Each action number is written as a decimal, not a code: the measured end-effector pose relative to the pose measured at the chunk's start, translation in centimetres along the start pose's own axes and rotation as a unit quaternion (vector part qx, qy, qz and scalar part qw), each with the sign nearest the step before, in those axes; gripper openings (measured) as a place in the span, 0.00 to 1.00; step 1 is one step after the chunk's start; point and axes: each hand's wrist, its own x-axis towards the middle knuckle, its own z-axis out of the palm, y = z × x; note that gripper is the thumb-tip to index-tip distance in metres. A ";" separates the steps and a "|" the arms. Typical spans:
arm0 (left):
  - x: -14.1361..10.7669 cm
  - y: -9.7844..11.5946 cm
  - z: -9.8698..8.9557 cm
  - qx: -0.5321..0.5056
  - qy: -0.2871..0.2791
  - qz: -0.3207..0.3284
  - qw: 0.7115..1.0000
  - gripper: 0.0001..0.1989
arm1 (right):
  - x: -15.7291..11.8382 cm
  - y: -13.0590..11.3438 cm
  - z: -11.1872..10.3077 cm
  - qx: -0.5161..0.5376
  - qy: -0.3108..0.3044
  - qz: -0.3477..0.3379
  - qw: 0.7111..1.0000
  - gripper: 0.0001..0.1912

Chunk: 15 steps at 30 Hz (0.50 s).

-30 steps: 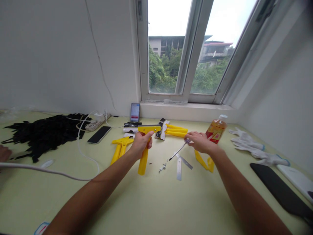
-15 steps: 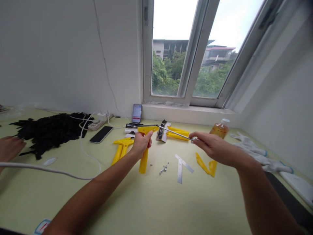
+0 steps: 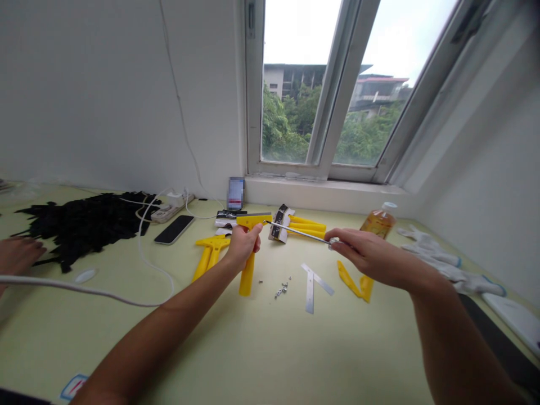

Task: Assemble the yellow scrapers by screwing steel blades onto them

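Observation:
My left hand [image 3: 242, 247] is wrapped round the handle of a yellow T-shaped scraper [image 3: 247, 278], its head up with a metal blade strip along the top. My right hand [image 3: 369, 252] grips a screwdriver [image 3: 297, 232] by its handle, mostly hidden in the fingers. The shaft points left, and its tip meets the right end of the scraper head, by a small fastener. Below lie loose screws and nuts [image 3: 282, 290], two crossed metal blades [image 3: 310, 292] and two yellow plastic pieces [image 3: 349, 281].
Yellow scrapers [image 3: 207, 260] lie left of my hand; yellow handles [image 3: 307, 225] lie behind beside a printed card [image 3: 279, 225]. Around them are a phone [image 3: 174, 230], a black heap [image 3: 93, 222], a bottle [image 3: 378, 221], gloves [image 3: 447, 264], and a white cable [image 3: 105, 297]. Another person's hand [image 3: 19, 253] is far left.
The screwdriver tip has shifted left and slightly down, from the scraper head's upper right corner to the fastener on its face. Both hands keep their grip.

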 end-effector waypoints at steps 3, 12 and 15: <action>0.0 -0.1 0.0 -0.002 -0.004 -0.004 1.000 0.13 | 0.0 0.0 0.0 -0.003 0.002 -0.001 1.000 0.19; -0.2 -0.1 0.1 0.012 -0.002 -0.003 1.000 0.13 | 0.1 -0.2 0.3 -0.016 -0.009 0.003 1.000 0.18; -0.3 -0.1 0.2 0.025 0.000 0.005 1.000 0.13 | -0.1 -0.6 0.2 -0.025 -0.005 0.004 1.000 0.18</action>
